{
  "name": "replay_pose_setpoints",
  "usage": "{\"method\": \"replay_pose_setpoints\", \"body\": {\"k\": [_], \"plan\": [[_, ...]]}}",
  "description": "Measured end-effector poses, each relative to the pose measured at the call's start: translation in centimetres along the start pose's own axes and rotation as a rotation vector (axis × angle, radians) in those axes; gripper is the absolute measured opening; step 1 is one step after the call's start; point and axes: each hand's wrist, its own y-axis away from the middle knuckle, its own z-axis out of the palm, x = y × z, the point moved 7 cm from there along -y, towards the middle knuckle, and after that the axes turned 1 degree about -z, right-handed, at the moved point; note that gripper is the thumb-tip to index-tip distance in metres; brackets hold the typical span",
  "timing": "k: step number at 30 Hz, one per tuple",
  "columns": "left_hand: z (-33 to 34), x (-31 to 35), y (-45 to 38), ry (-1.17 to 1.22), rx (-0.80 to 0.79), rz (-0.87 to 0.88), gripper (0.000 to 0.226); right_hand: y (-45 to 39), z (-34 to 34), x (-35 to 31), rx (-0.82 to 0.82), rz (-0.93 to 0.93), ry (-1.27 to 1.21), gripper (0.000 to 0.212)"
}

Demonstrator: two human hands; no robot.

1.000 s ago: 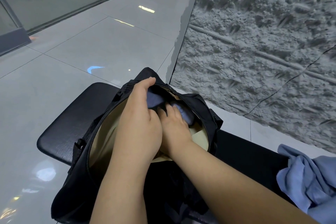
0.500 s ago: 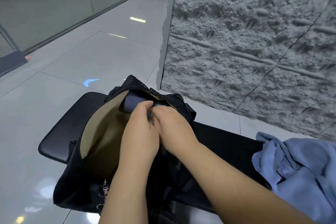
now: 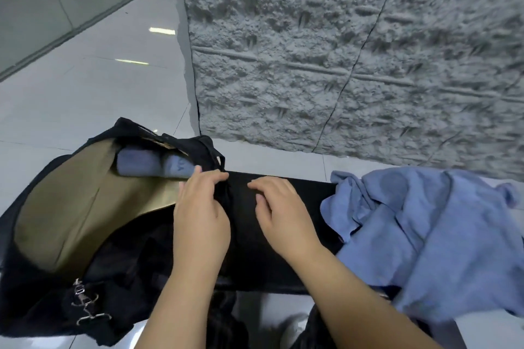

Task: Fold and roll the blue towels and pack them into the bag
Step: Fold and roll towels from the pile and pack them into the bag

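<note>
**Operator:** I see the left hand [image 3: 200, 215] at the right edge of the bag's mouth. Its fingers [image 3: 211, 177] curl over the black rim and pinch the fabric there. The right hand [image 3: 279, 214] is apart from the bag, over the black bench [image 3: 283, 258]. Its fingers [image 3: 262, 185] are loosely bent and hold nothing; I cannot tell whether they touch the bench top.

**Observer:** What room lies around the hands?

**Operator:** Between the two hands is a narrow strip of bare bench. To the right of the right hand, bare bench runs up to the pile of blue cloth. Behind the bench stands a rough grey wall [image 3: 340, 51]. To the left and behind the bag is pale tiled floor [image 3: 85, 88].

**Observer:** And the towels?

**Operator:** Two rolled towels [image 3: 153, 163] lie side by side at the far end of the bag [image 3: 56, 235], touching each other, against the tan lining. They are blue-grey and tightly wound. The nearer roll's end face carries small lettering, too blurred to read. The loose towels [image 3: 425, 229] form a crumpled light-blue heap at the right end of the bench, hanging over its near edge.

**Observer:** What is hidden?

**Operator:** The bag's rim covers the far ends of the rolls. The heap is cut off by the right edge of the view. Metal clips [image 3: 85, 306] hang at the bag's near side; dark shapes below the bench I cannot make out.
</note>
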Motion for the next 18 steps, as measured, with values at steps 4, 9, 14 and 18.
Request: {"method": "replay_pose_setpoints", "body": {"k": [4, 9, 14, 18], "plan": [[3.4, 0.7, 1.1, 0.013, -0.147, 0.038, 0.039, 2.5, -2.3, 3.8, 0.077, 0.148, -0.005, 0.027], [7.3, 1.1, 2.7, 0.046, -0.291, 0.052, 0.023, 5.8, -5.2, 8.5, 0.160, 0.435, -0.051, 0.027], [11.4, -0.2, 5.4, -0.010, -0.499, 0.022, 0.025, 9.3, -7.1, 14.1, 0.244, 0.778, 0.011, 0.030], [12.3, -2.1, 6.0, 0.030, -0.542, -0.154, 0.026, 11.8, -8.9, 18.2, 0.282, 1.069, 0.129, 0.039]]}}
